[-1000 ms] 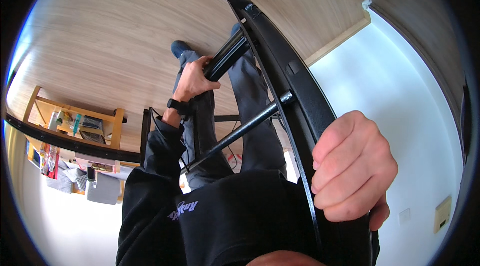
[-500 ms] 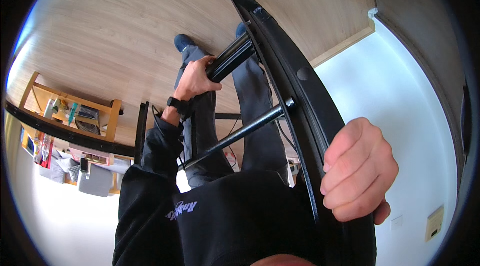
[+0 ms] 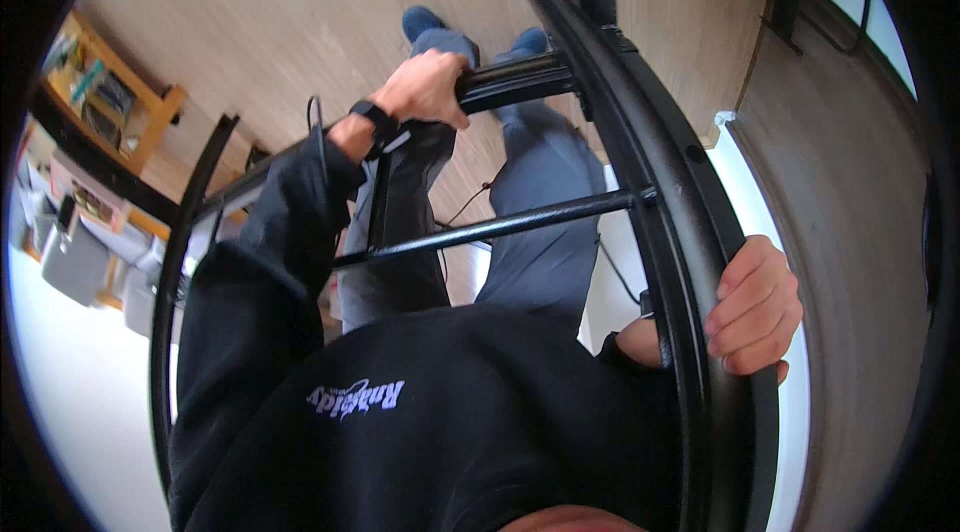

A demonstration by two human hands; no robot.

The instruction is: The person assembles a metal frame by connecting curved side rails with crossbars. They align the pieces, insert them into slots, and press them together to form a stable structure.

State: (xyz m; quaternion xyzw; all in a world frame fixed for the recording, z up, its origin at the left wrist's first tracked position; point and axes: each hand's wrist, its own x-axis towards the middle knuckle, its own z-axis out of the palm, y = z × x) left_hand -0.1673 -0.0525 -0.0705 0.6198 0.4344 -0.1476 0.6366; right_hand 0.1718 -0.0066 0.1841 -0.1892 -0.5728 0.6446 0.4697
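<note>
- Nearest: right hand [image 3: 752, 307] wrapped around the long side rail [image 3: 665, 192] of a black metal frame [image 3: 690, 412], fingers curled over its outer edge, thumb hidden behind the rail.
- Just inward of that grip: thin round crossbar [image 3: 500, 227] running leftward from the rail, passing in front of the grey trouser legs [image 3: 545, 197].
- Farther out, past the crossbar: left hand [image 3: 425, 87] clamped over a thicker black bar [image 3: 520, 82] where it runs toward the same rail; knuckles up, fingers closed tight around it.
- Left arm stretched forward and nearly straight, black sleeve [image 3: 270, 262] pulled taut, dark watch [image 3: 375, 117] at the wrist; right arm bent close to the body, wrist cocked outward.
- Beyond the left grip: blue shoes [image 3: 425, 22] on a pale wooden floor [image 3: 250, 22].
- Left of both grips: a curved black frame member [image 3: 180, 262], then a wooden shelf [image 3: 120, 107] and cluttered storage farther off.
- Right of the right-hand grip: a brown panel [image 3: 850, 232], well within swinging reach.
- Likely risk: uneven hold, one arm extended and one tucked, letting the frame twist and slip from the right fingers, which sit on an edge rather than a round bar.
- Possible knock against the brown panel or the feet if the frame tips; a thin cable [image 3: 465, 207] near the legs could snag.
</note>
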